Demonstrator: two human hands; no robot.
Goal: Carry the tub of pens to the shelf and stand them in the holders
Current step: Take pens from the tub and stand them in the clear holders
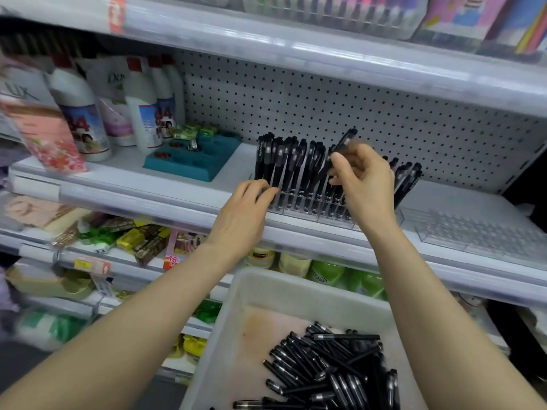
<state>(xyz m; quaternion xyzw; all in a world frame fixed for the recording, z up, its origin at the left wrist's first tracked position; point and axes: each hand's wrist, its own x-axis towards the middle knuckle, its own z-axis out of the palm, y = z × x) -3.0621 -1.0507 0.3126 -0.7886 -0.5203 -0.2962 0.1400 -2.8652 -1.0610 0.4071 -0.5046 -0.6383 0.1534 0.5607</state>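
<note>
A white tub sits low in front of me with several loose black pens piled in its right half. On the white shelf a clear holder carries a row of upright black pens. My right hand pinches one black pen, tilted, above the middle of that row. My left hand rests at the holder's left front, its fingertips touching the standing pens. More pens stand to the right of my right hand.
A second clear holder with no pens lies at the shelf's right. A teal tray and white bottles stand at the left. Pegboard backs the shelf. Another shelf hangs close above; stocked shelves lie below.
</note>
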